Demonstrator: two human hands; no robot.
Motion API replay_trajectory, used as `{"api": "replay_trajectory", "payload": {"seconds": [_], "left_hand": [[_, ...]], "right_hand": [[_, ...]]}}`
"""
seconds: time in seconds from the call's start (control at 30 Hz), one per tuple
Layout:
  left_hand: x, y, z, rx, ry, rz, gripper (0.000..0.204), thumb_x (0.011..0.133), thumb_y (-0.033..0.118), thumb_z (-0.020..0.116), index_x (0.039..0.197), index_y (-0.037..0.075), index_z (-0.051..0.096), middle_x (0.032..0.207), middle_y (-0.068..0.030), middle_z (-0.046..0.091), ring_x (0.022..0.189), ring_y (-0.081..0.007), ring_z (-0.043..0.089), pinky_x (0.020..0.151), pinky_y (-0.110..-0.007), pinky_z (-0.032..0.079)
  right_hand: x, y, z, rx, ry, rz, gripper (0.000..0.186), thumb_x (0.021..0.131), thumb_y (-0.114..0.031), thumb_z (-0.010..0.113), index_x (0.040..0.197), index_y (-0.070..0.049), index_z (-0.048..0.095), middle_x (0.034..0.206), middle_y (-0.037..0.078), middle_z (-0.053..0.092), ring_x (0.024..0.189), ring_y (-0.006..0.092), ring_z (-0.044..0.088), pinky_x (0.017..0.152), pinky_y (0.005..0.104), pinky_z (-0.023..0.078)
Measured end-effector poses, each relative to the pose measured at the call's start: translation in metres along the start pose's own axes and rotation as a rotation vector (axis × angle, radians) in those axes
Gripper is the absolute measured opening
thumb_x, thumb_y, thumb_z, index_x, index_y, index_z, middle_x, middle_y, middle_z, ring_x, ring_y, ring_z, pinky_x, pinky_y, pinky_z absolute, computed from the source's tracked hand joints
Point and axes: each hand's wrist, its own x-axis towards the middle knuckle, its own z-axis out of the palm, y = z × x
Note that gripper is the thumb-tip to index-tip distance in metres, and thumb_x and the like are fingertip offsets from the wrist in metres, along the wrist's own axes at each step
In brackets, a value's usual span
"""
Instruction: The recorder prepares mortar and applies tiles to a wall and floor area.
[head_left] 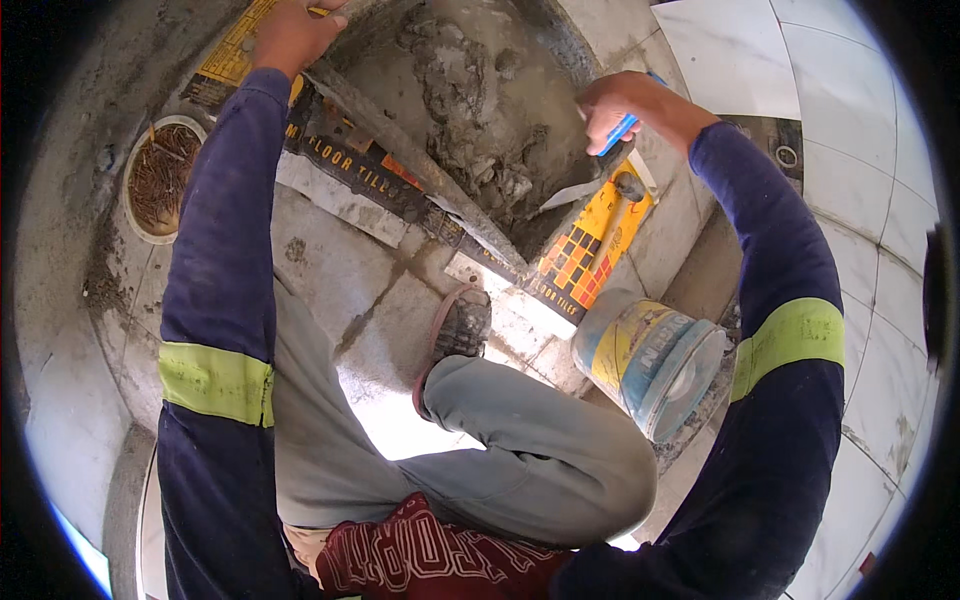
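A translucent plastic bucket with a blue and yellow label (650,365) lies tipped beside the right sleeve, and a worn, mortar-smeared shoe (465,322) sits near the cardboard corner. At left is a round white tub of thin brown pieces (150,236). Yellow-and-black printed cardboard (590,245) edges the wet grey mortar (470,100); dusty floor (325,260) runs between shoe and tub. The right grip (615,108) is closed around a blue-handled metal trowel (617,135), blade at the mortar's right edge. The left grip (298,35) is by the cardboard's upper-left end; I cannot tell whether it holds anything.
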Motion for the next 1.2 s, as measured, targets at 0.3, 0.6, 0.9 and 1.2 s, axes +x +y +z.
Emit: {"api": "replay_trajectory", "payload": {"seconds": [0.3,0.6,0.9,1.2], "left_hand": [[-0.007,0.013,-0.004,0.235,0.033,0.010,0.030,0.077,0.033,0.073,0.104,0.019,0.072,0.090,-0.0082,0.071,0.084,-0.0242,0.067,0.077,-0.038,0.052],[-0.012,0.022,0.011,0.159,0.144,-0.027,0.030,0.076,0.032,0.074,0.101,0.016,0.072,0.095,-0.0088,0.071,0.087,-0.0242,0.068,0.078,-0.038,0.053],[-0.010,0.014,0.010,0.129,0.135,0.015,0.032,0.077,0.029,0.073,0.106,0.016,0.071,0.091,-0.0111,0.071,0.084,-0.0259,0.068,0.077,-0.039,0.053],[-0.006,0.024,0.001,0.140,0.076,-0.114,0.030,0.077,0.029,0.072,0.105,0.018,0.071,0.093,-0.0104,0.071,0.085,-0.0270,0.068,0.079,-0.039,0.052]], "right_hand": [[-0.050,0.015,0.090,0.043,0.444,0.092,0.044,0.082,-0.047,0.063,0.097,-0.005,0.068,0.098,0.018,0.067,0.095,0.0357,0.065,0.079,0.0480,0.051],[-0.067,0.001,0.156,0.164,0.745,0.249,0.039,0.086,-0.047,0.057,0.094,-0.011,0.069,0.086,0.015,0.069,0.085,0.0356,0.067,0.072,0.0462,0.054],[-0.082,0.001,0.105,-0.038,0.633,-0.028,0.035,0.082,-0.043,0.061,0.091,-0.011,0.070,0.085,0.013,0.069,0.082,0.0338,0.067,0.071,0.0453,0.054],[-0.059,0.031,0.049,-0.112,0.748,0.021,0.039,0.082,-0.047,0.064,0.097,-0.011,0.070,0.093,0.014,0.068,0.089,0.0321,0.066,0.075,0.0440,0.054]]}}
